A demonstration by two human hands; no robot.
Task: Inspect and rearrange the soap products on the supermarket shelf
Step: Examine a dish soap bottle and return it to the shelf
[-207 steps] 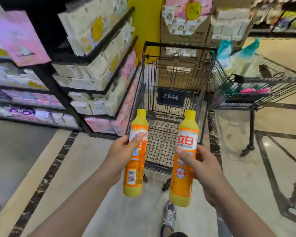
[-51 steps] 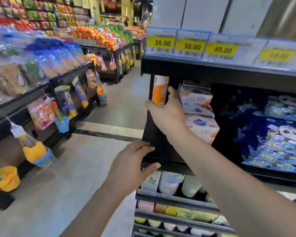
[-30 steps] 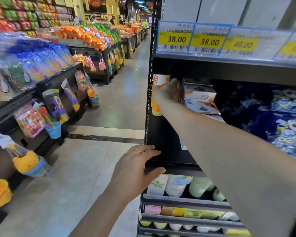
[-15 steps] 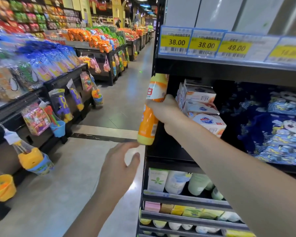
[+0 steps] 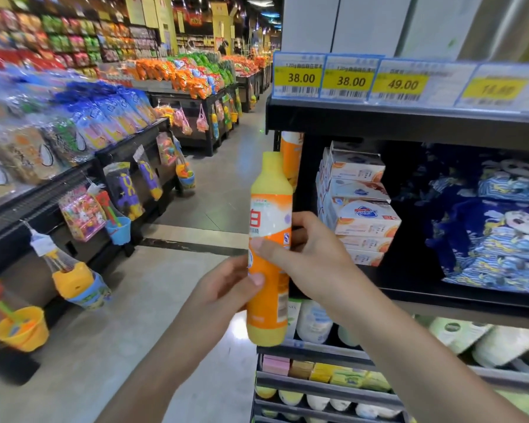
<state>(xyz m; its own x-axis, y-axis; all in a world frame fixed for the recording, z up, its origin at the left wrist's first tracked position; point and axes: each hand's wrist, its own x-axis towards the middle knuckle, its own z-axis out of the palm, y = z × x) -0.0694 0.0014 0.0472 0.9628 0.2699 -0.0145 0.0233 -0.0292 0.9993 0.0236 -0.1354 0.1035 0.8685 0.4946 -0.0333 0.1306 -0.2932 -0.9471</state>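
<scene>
One view only is given, from the head. Much of a second orange bottle (image 5: pixel 290 154) is hidden: its top is cut off by the black shelf (image 5: pixel 379 123) above it, and its lower part is covered by the yellow-and-orange bottle (image 5: pixel 269 248) held in front. Blue packages (image 5: pixel 495 227) to the right of that held bottle are blurred, and the far right price tag (image 5: pixel 498 87) cannot be read (the other three read 38.00, 38.00 and 49.00). Boxed soaps (image 5: pixel 361 203) are stacked just right of the held bottle, inside the shelf bay. Left of the bottle, open aisle floor (image 5: pixel 135 300) is seen, running back between the displays. The bottle is held upright at the left corner of the shelf unit, outside the bay. It is gripped at mid-body by the right hand (image 5: pixel 309 257), fingers curled round the label, and the left hand (image 5: pixel 223 291) is closed on it just below, thumb pressed across its front.
</scene>
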